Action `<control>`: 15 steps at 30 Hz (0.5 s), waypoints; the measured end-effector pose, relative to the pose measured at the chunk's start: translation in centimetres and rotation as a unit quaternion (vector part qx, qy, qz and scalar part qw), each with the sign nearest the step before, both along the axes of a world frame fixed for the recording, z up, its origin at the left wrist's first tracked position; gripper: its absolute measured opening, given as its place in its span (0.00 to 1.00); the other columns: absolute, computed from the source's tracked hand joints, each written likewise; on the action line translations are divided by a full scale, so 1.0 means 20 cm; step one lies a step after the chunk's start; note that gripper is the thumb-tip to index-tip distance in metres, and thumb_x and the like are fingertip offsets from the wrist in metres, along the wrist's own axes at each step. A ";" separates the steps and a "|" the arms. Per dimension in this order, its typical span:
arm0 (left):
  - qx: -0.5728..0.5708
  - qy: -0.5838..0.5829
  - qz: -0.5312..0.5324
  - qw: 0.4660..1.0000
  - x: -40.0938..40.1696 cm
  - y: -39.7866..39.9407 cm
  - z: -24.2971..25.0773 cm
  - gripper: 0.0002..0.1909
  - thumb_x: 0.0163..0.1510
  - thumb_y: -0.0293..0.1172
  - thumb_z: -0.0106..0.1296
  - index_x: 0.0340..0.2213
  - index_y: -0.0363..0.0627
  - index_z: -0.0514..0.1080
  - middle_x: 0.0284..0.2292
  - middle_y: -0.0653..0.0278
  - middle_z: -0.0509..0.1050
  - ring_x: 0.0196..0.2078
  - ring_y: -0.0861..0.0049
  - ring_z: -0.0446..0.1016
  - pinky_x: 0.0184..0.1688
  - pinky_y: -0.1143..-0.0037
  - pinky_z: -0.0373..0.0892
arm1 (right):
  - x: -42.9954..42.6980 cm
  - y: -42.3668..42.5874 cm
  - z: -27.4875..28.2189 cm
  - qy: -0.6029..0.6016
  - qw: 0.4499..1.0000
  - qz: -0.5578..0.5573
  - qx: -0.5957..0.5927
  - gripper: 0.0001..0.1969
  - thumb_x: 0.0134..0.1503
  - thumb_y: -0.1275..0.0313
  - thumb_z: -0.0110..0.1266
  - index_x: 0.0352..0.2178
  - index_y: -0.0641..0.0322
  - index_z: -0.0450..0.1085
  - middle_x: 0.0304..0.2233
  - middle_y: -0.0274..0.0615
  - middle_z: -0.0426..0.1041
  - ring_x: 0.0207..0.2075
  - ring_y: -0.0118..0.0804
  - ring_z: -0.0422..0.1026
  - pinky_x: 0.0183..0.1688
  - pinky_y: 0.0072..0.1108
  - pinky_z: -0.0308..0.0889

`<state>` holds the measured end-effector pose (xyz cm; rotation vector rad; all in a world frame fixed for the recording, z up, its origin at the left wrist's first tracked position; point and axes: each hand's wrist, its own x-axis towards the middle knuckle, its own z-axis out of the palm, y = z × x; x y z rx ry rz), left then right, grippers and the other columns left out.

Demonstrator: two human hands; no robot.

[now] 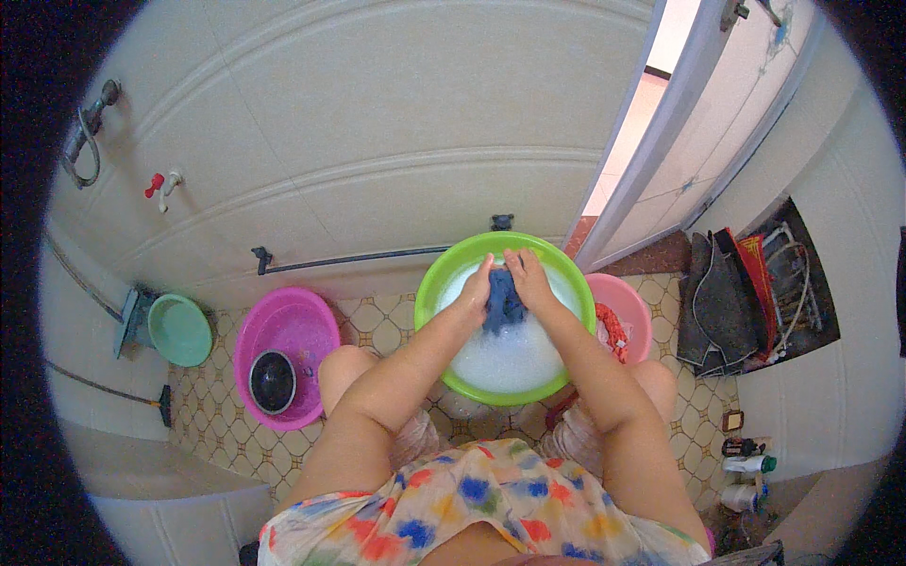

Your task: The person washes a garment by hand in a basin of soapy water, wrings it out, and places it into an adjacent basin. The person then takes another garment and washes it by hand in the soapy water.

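A green plastic basin stands between my knees, with white suds covering the water in it. Over its far half, my left hand and my right hand grip a dark blue wet cloth from either side. The cloth's upper part shows between my palms, and its lower end hangs into the foam. What lies under the suds is hidden.
Left of me, a magenta basin holds a dark round bowl; a small green basin stands farther left. A pink basin with red cloth sits partly behind the green one. Bottles stand at right. A tap juts from the wall.
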<state>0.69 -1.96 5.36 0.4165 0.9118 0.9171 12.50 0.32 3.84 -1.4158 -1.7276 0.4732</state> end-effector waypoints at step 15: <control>0.238 0.376 -0.191 0.875 -0.10 0.03 0.03 0.30 0.53 0.52 0.26 0.34 0.36 0.68 0.34 0.56 0.69 0.39 0.73 0.65 0.44 0.76 0.57 | 0.21 -0.01 0.11 0.344 0.890 0.121 -0.275 0.18 0.44 0.62 0.52 0.33 0.67 0.66 0.27 0.39 0.70 0.29 0.31 0.68 0.35 0.20 0.63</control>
